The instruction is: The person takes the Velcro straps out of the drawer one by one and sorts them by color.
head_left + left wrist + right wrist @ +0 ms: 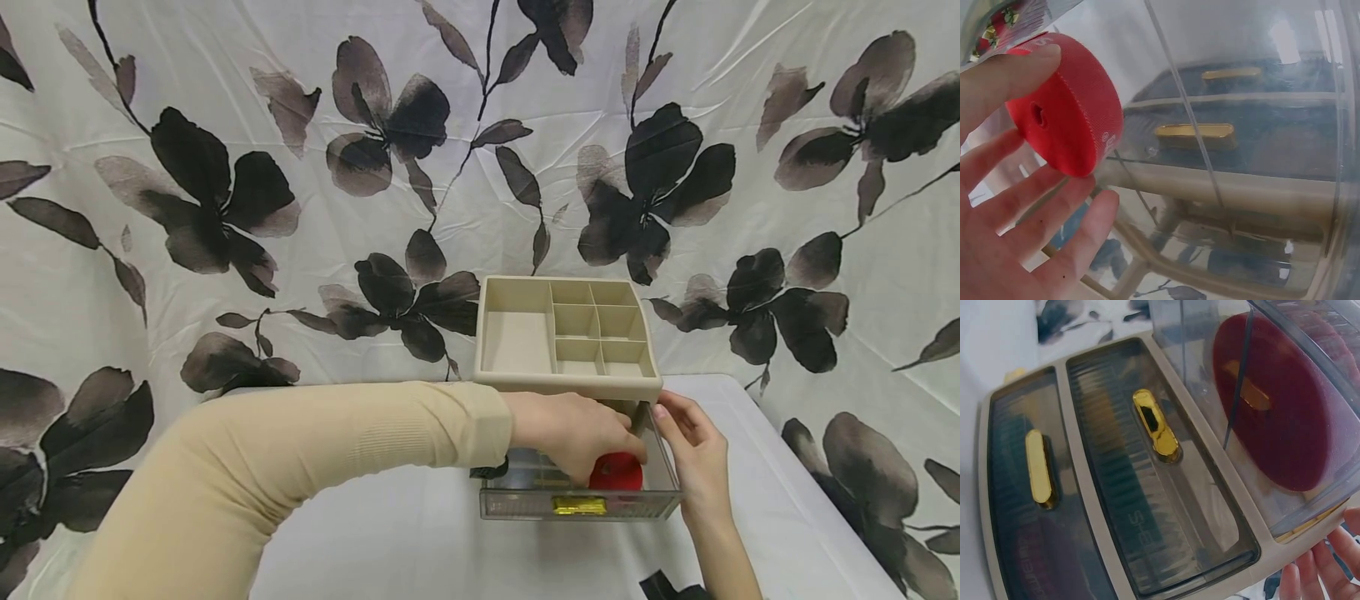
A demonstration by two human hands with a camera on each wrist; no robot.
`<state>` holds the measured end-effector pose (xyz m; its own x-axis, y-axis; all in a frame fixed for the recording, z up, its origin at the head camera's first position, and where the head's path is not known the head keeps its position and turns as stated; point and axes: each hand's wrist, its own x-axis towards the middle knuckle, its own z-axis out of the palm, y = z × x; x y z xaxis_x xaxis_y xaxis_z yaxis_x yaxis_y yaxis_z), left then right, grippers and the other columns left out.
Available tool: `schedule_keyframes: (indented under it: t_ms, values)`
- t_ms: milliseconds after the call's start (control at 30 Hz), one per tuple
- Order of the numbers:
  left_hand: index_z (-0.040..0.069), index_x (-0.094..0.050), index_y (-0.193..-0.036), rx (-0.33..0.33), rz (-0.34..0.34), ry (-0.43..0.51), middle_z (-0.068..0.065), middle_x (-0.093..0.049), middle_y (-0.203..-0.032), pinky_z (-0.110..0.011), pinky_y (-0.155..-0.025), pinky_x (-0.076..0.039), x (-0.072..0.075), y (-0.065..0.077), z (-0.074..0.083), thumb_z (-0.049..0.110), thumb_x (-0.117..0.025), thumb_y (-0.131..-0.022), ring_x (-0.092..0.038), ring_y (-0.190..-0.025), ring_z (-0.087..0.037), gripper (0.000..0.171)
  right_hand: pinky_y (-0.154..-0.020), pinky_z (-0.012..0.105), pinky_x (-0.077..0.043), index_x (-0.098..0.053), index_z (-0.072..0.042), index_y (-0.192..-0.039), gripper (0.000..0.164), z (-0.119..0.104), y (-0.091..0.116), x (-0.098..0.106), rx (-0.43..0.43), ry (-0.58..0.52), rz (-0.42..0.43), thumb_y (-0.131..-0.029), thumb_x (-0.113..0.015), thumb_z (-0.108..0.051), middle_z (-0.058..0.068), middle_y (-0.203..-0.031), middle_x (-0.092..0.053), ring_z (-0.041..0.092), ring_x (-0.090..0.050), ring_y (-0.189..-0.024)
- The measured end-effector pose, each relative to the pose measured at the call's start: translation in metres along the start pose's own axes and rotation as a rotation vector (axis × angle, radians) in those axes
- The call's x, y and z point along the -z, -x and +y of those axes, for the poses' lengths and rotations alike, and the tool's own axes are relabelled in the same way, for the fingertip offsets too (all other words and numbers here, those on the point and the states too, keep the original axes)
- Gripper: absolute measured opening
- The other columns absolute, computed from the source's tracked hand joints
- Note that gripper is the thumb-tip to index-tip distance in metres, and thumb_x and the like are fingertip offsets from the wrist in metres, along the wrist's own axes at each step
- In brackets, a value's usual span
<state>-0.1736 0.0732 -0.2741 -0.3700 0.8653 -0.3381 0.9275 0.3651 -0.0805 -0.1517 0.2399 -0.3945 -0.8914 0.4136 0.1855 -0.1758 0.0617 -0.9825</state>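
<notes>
In the head view my left hand (581, 429) reaches down into a pulled-out clear drawer (513, 504) with a gold handle (579, 506). The left wrist view shows it holding a red roll of woven tape (1088, 103), thumb on the rim and fingertips against the lower side. Through the drawer wall the roll (1279, 406) shows in the right wrist view. My right hand (697, 454) rests at the right side of the beige drawer organizer (566, 385), its fingertips (1335, 565) against the frame edge.
On top of the organizer sits a divided tray (517, 342). Two shut drawers with gold handles (1038, 467) lie below the pulled-out one. The organizer stands on a white table (375, 533) before a floral cloth (510, 208).
</notes>
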Motion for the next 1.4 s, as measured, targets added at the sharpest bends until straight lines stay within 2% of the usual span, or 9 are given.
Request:
schedule_keyframes:
  t_ms: [233,433,800,1000,1400]
  values:
    - [0.034,-0.055,-0.131,-0.010,0.031,-0.047,0.010,-0.060,-0.115,-0.019,-0.079,-0.048,-0.002,0.001,0.000,0.022,-0.073,-0.082,-0.053,-0.097,-0.003,0.054,-0.082,0.009,-0.048,-0.062,-0.005,-0.118,0.028,0.000,0.000,0.000,-0.003,-0.022,0.001,-0.093,-0.063,-0.018,-0.019,-0.102,-0.067,-0.005,-0.062,-0.099]
    - [0.034,-0.055,-0.131,0.003,0.052,-0.057,0.011,-0.060,-0.114,-0.019,-0.078,-0.049,-0.001,0.004,-0.003,0.029,-0.075,-0.080,-0.055,-0.098,-0.003,0.056,-0.082,0.009,-0.048,-0.063,-0.006,-0.117,0.027,-0.001,0.000,0.000,0.006,-0.014,0.000,-0.093,-0.063,-0.017,-0.019,-0.101,-0.067,-0.004,-0.063,-0.098]
    - [0.030,-0.058,-0.132,0.024,0.126,-0.010,0.008,-0.064,-0.110,-0.015,-0.076,-0.046,-0.005,0.020,-0.014,0.031,-0.075,-0.078,-0.056,-0.095,-0.003,0.056,-0.081,0.009,-0.049,-0.063,-0.004,-0.117,0.027,-0.001,0.000,-0.001,0.013,-0.019,0.001,-0.093,-0.062,-0.015,-0.018,-0.100,-0.067,-0.002,-0.063,-0.097]
    - [0.032,-0.058,-0.131,0.061,0.179,0.026,0.009,-0.064,-0.108,-0.016,-0.068,-0.044,-0.009,0.032,-0.015,0.030,-0.074,-0.077,-0.055,-0.091,-0.003,0.056,-0.082,0.009,-0.049,-0.062,-0.004,-0.118,0.028,-0.001,0.000,0.000,0.015,0.002,-0.001,-0.093,-0.062,-0.018,-0.018,-0.102,-0.066,-0.003,-0.062,-0.099]
    - [0.032,-0.057,-0.133,0.089,0.245,0.120,0.010,-0.062,-0.119,-0.019,-0.073,-0.045,-0.017,0.048,-0.016,0.029,-0.073,-0.079,-0.053,-0.104,-0.007,0.057,-0.082,0.009,-0.049,-0.063,-0.005,-0.116,0.027,0.000,-0.002,0.000,0.009,-0.017,-0.010,-0.093,-0.063,-0.017,-0.018,-0.101,-0.067,-0.003,-0.063,-0.098]
